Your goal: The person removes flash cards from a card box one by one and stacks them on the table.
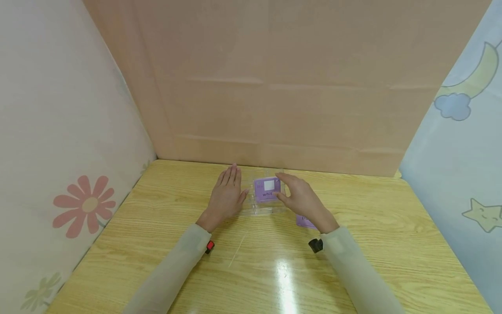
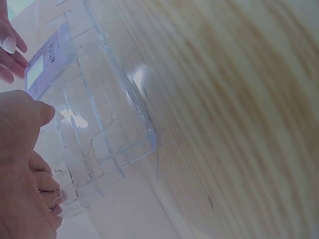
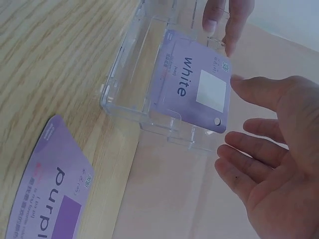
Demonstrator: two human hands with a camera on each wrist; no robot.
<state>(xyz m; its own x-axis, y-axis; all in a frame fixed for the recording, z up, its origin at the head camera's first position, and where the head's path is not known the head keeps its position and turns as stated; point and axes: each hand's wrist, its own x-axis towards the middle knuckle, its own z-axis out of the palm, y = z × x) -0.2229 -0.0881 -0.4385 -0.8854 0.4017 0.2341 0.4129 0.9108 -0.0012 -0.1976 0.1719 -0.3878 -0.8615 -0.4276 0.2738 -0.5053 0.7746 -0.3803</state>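
A clear plastic holder (image 2: 114, 144) with stepped slots stands on the table, and a purple card (image 3: 194, 84) marked "white" with a white square leans in it. My left hand (image 1: 225, 196) lies along the holder's left side, fingers straight, with the thumb toward the card. In the left wrist view its fingers (image 2: 47, 191) overlap the holder's end. At the card's right edge is my right hand (image 1: 300, 194), thumb and fingers spread apart. The right wrist view shows its thumb (image 3: 259, 92) right at the card's edge and the other fingers loosely bent beside a corner.
Another purple card (image 3: 55, 184), reading "purpl" where it shows, lies on the table to the holder's right, partly under my right wrist in the head view. A tan backboard (image 1: 274, 109) rises behind the wooden table (image 1: 251, 270). Decorated panels stand on both sides.
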